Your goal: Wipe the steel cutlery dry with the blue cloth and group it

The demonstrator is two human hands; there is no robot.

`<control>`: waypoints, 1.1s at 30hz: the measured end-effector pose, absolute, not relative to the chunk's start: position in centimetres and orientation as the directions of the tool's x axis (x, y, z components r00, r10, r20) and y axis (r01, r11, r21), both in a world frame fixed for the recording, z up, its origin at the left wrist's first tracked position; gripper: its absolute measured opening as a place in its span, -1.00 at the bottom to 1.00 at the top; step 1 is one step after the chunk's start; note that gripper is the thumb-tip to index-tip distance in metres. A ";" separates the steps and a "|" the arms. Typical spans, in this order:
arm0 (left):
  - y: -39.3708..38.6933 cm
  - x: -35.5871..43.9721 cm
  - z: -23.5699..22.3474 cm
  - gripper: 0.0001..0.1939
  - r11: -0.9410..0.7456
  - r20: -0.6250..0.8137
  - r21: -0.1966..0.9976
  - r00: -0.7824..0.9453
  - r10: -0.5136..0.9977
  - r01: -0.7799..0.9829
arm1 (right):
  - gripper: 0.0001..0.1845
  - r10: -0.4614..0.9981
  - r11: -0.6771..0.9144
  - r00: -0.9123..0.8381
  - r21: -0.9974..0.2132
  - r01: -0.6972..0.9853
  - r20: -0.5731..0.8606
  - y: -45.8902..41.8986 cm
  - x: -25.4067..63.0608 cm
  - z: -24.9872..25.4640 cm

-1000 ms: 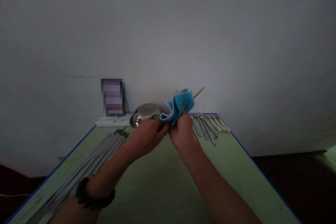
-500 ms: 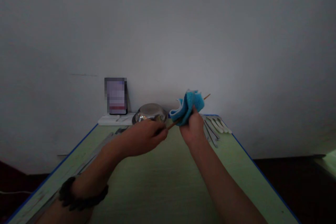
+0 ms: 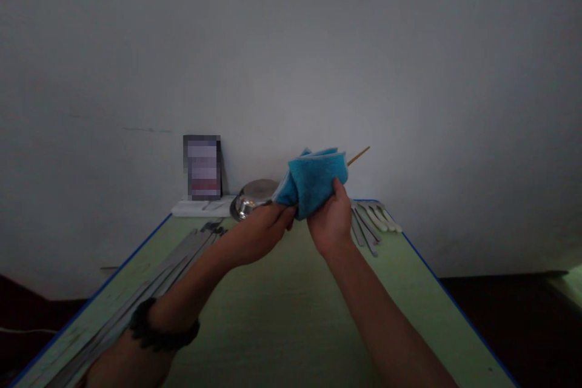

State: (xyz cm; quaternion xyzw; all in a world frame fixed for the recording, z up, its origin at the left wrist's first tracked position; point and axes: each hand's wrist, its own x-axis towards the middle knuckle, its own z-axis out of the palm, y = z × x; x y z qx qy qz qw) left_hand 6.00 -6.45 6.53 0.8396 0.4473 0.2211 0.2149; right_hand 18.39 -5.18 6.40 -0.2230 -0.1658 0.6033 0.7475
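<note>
Over the far half of the table, my right hand (image 3: 331, 221) is closed on a blue cloth (image 3: 318, 180) with a pale edge, thumb on top. The cloth is folded around a thin wooden chopstick (image 3: 359, 156), whose tip pokes out at the upper right. My left hand (image 3: 268, 224), palm down, grips the chopstick's near end at the lower left of the cloth; its fingers are mostly hidden. A dark beaded bracelet (image 3: 159, 330) circles my left wrist. Whether one chopstick or a pair is held, I cannot tell.
An upturned metal bowl (image 3: 254, 191) stands behind my left hand. A phone or tablet (image 3: 203, 167) leans on the wall over a white strip (image 3: 195, 207). Long metal utensils (image 3: 168, 267) lie left; knives (image 3: 366, 227) and pale-handled cutlery (image 3: 382, 216) lie right on the green table (image 3: 282, 321).
The cloth has spread and slid down the chopstick toward my left hand, covering the part bare before. More of the far tip shows. My left forearm has shifted right.
</note>
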 end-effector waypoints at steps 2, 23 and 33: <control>-6.2 5.8 6.8 -0.61 -0.499 0.194 0.567 0.482 0.854 0.656 | -0.83 0.966 0.217 0.257 -0.618 -0.756 0.025 -5.1 18.6 6.1; -6.9 6.5 5.5 -0.68 -0.607 0.160 0.498 0.623 0.766 0.619 | -0.70 0.951 0.122 0.269 -0.618 -0.777 -0.150 -4.5 18.6 5.0; -9.6 4.2 9.8 -0.65 -0.604 -0.211 0.394 0.708 0.674 0.693 | -0.66 0.909 0.326 0.412 -0.506 -0.798 -0.064 -2.3 26.2 5.8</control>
